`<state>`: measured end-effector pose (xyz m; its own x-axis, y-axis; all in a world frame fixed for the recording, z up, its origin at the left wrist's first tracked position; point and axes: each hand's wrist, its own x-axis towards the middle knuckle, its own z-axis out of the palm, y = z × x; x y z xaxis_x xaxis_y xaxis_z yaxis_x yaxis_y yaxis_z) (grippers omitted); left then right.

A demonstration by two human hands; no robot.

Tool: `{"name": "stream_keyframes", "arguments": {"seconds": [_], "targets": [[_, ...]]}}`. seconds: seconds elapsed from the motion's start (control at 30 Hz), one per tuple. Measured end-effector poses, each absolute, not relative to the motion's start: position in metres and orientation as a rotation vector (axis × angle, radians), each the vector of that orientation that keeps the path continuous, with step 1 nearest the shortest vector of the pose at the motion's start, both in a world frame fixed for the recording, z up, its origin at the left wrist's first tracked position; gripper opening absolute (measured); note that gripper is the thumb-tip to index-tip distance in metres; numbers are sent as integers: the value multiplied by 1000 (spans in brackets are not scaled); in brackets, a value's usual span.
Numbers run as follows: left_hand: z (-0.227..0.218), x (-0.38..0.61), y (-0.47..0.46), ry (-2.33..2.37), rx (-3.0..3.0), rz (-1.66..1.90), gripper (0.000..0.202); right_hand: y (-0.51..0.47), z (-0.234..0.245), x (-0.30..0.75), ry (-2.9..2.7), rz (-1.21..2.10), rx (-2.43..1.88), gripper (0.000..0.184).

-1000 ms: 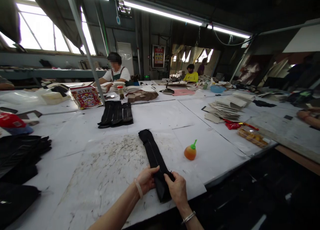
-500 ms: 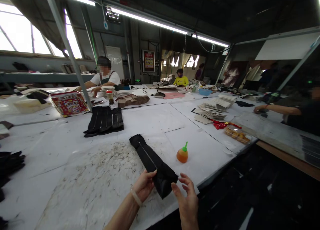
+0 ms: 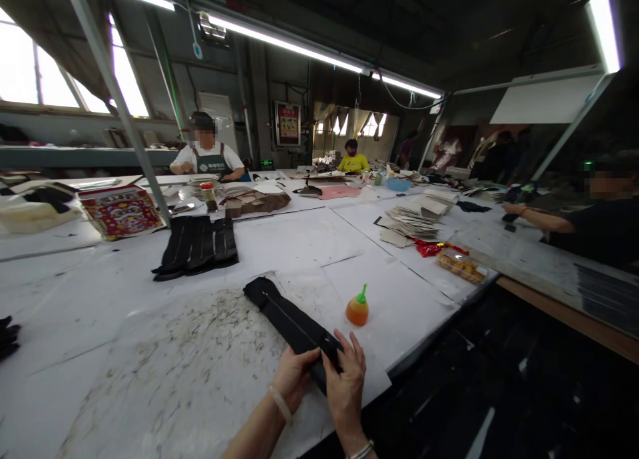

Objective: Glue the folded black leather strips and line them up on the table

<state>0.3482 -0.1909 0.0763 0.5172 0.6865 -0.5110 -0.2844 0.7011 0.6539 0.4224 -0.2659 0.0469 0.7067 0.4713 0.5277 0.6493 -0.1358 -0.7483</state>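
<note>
A long black fabric piece (image 3: 284, 312) with a pale line down its length, perhaps a zipper, lies slantwise at the table's near side. My left hand (image 3: 295, 374) grips its near end, thumb on top. On the right edge of that same end, my right hand (image 3: 345, 372) has its thumb and fingers closed around the cloth. The thumbs almost meet over the fold, and the nearest part of the piece is partly hidden between the hands. A small squeeze bottle (image 3: 358, 308) with orange contents and a green nozzle stands beyond my right hand.
Stacked black pieces (image 3: 196, 246) lie farther left, near a metal pole (image 3: 122, 106) and a colourful bag (image 3: 120, 211). Grey sheets (image 3: 414, 218) and a clear food box (image 3: 461, 267) sit to the right. Co-workers are at the far side and right. The table edge drops off at lower right.
My right hand has moved left from beside the fabric and now grips its near end. That end has been folded narrower. The view has turned slightly right.
</note>
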Motion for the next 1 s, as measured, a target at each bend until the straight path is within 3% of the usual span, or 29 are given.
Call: {"name": "stream_keyframes", "arguments": {"seconds": [0.2, 0.4, 0.47, 0.6, 0.73, 0.9, 1.0], "targets": [[74, 331, -189, 828, 707, 672, 40, -281, 53, 424, -1433, -133, -1609, 45], [70, 315, -189, 864, 881, 676, 42, -270, 97, 442, -1516, 509, -1561, 14], [67, 313, -188, 841, 888, 663, 44, -258, 104, 447, -1357, 697, -1600, 13], [69, 310, -184, 805, 831, 616, 45, -237, 98, 449, -1135, 743, -1638, 10], [78, 300, -183, 777, 768, 567, 45, -229, 84, 445, -982, 792, -1637, 15], [85, 295, -182, 701, 751, 440, 47, -230, 75, 440, -853, 1055, -1583, 51], [79, 291, -172, 752, 932, 370, 38, -229, 71, 436, -836, 1124, -1589, 53]]}}
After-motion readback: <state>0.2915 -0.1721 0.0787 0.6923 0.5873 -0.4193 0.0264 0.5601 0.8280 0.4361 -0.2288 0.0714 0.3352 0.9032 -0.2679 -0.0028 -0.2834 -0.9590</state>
